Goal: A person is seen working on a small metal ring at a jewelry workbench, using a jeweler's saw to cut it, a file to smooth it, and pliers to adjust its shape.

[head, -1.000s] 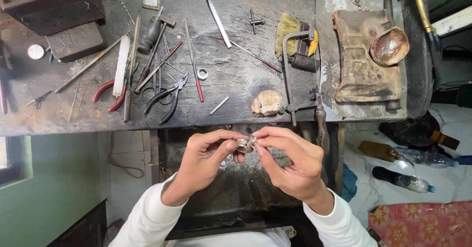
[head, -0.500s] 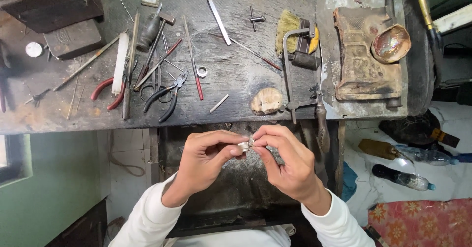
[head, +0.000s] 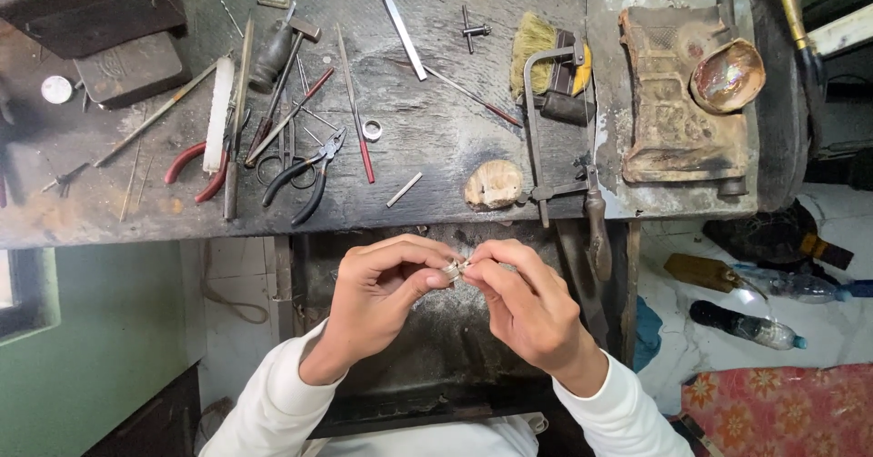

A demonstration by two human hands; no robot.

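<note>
Silver ring (head: 452,269), small and pale, sits pinched between the fingertips of both hands, just below the front edge of the workbench (head: 436,139) and over the dark recess beneath it. From the ring, the left hand (head: 386,293) lies at eight o'clock, its thumb and forefinger closed narrowly on the metal and the other fingers curled in above. The right hand (head: 527,307) lies at four o'clock, its thumb and forefinger closed tight on the ring's other side, touching the left fingertips; whether it also holds a tiny tool there is too small to tell. Both wrists come out of white sleeves.

On the bench, at twelve o'clock from the ring, lies a pale rounded lump (head: 494,184), with a short metal rod (head: 404,190) just beside it at about eleven. Further toward ten o'clock rest dark-handled pliers (head: 305,175), red-handled pliers (head: 193,168) and a white file-like bar (head: 218,128). A loose metal washer (head: 372,130) lies near a red-tipped needle tool (head: 355,102). At one o'clock a jeweller's saw frame (head: 564,130) stands across the bench edge, a straw brush (head: 536,52) behind it. Far off at two o'clock, a shell-like dish (head: 727,75) rests on a worn brown block (head: 673,102).
</note>
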